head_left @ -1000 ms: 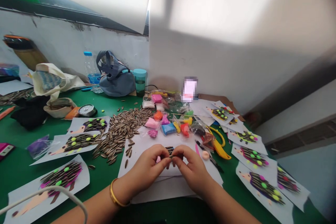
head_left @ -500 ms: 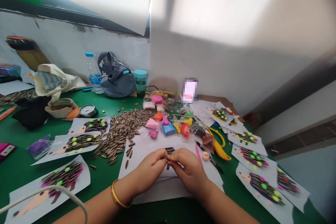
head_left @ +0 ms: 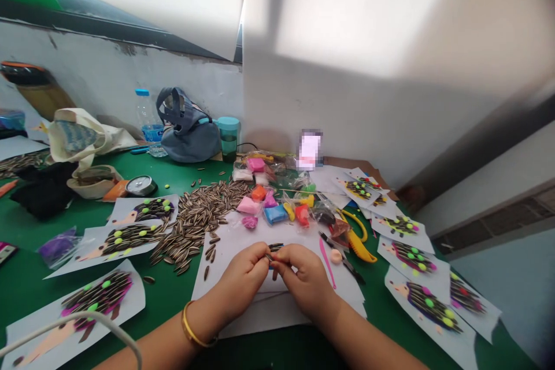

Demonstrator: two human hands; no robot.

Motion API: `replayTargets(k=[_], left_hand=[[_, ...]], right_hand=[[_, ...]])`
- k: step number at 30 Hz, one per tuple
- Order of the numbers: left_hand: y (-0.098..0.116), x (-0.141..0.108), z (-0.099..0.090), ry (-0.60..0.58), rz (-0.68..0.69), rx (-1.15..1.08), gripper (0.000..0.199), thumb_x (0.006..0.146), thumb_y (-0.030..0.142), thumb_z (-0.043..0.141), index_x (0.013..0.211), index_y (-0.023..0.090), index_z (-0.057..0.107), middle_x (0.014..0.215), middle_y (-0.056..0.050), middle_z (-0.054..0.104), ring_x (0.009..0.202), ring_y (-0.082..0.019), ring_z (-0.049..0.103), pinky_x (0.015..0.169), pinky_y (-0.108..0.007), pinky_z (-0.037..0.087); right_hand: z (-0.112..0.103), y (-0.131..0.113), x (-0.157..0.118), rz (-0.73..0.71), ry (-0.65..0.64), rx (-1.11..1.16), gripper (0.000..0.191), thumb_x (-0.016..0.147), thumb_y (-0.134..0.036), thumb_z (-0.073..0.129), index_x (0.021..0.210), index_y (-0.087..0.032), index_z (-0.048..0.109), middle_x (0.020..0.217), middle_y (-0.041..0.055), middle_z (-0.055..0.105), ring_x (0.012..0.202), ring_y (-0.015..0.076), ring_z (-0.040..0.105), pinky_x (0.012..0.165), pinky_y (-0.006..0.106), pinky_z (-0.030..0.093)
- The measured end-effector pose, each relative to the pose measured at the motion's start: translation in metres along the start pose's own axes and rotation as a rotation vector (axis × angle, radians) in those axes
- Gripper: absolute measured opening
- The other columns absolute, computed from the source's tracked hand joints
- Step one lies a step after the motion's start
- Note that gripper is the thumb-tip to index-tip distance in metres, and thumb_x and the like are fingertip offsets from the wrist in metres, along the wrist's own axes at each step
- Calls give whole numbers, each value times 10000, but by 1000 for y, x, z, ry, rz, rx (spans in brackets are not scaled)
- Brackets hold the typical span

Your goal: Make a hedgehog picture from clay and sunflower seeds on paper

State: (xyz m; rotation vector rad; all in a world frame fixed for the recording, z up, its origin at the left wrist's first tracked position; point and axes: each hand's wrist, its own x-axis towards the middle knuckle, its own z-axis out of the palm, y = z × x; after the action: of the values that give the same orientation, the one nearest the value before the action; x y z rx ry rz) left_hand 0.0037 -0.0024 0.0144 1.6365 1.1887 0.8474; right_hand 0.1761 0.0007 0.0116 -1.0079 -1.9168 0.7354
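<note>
Over the white paper, my left hand and my right hand meet with their fingertips pinched together. Between the fingertips a striped sunflower seed partly shows. Just behind and below the fingers lie more seeds with a bit of blue clay, mostly covered by my hands. Several loose seeds form a column on the paper left of my hands. A large heap of sunflower seeds sits farther left. To the right of my hand are a pink clay strip and a peach clay ball.
Bagged coloured clay lies behind the paper. Yellow-handled scissors and a dark-bladed tool are at right. Finished hedgehog pictures flank both sides. A blue bag, a cup and a pale cable are also around.
The whole view has shifted slightly, so things sit a little farther left. My hands remain pinched together at the seed, with only a small shift of the fingers.
</note>
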Motion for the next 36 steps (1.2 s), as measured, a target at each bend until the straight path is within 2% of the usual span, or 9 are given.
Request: replayTargets(k=[5,11,16,19,23,29,33,36], left_hand=[[-1,-1,0,66,100,324,222,892,248,451,679,211,501,677,5,551,654,-174,505,591,-284,350],[0,-3,0,152,344,707,153,860,159,484,729,208,545,717,-30,572,681,-196,515,604,-317,332],[-1,-4,1,221,414,879,86,841,150,512,800,205,563,722,-37,592,675,-214,535,616,-340,348],[-3,-3,1,237,489,935,123,861,144,503,772,203,564,697,-36,598,660,-217,548,613,-348,359],[-3,-2,2,247,564,982,176,876,118,475,745,201,558,670,-30,599,644,-211,553,610,-353,372],[4,-5,3,251,496,1008,145,842,106,474,766,210,541,693,-42,588,664,-218,537,636,-352,378],[3,-5,3,201,466,919,149,873,122,450,776,207,524,722,-50,578,684,-225,531,647,-354,388],[-2,-3,2,168,454,730,181,939,149,406,820,200,533,749,-43,591,701,-211,540,653,-337,408]], right_hand=[[0,-1,2,129,-17,78,121,884,-222,595,790,-209,671,770,24,693,739,168,631,694,276,493],[6,-1,-1,124,-58,5,176,835,-138,535,943,-214,651,826,13,695,727,158,619,684,269,486],[3,-3,-1,161,-60,87,138,882,-180,522,953,-213,636,864,18,706,764,160,642,706,271,493],[2,-2,0,252,-57,152,69,887,-233,562,906,-209,624,799,7,685,712,154,629,649,259,487],[4,2,0,298,-55,205,91,913,-262,546,869,-206,604,758,2,671,671,147,624,619,256,489],[8,-1,-3,269,-16,167,67,883,-249,571,872,-208,623,787,5,682,695,150,630,640,259,500],[8,-3,-6,217,-26,169,74,907,-260,551,900,-216,611,794,1,659,696,145,606,648,259,489],[5,0,-7,205,-16,212,103,936,-280,534,890,-212,597,773,-3,629,701,143,594,670,264,487]])
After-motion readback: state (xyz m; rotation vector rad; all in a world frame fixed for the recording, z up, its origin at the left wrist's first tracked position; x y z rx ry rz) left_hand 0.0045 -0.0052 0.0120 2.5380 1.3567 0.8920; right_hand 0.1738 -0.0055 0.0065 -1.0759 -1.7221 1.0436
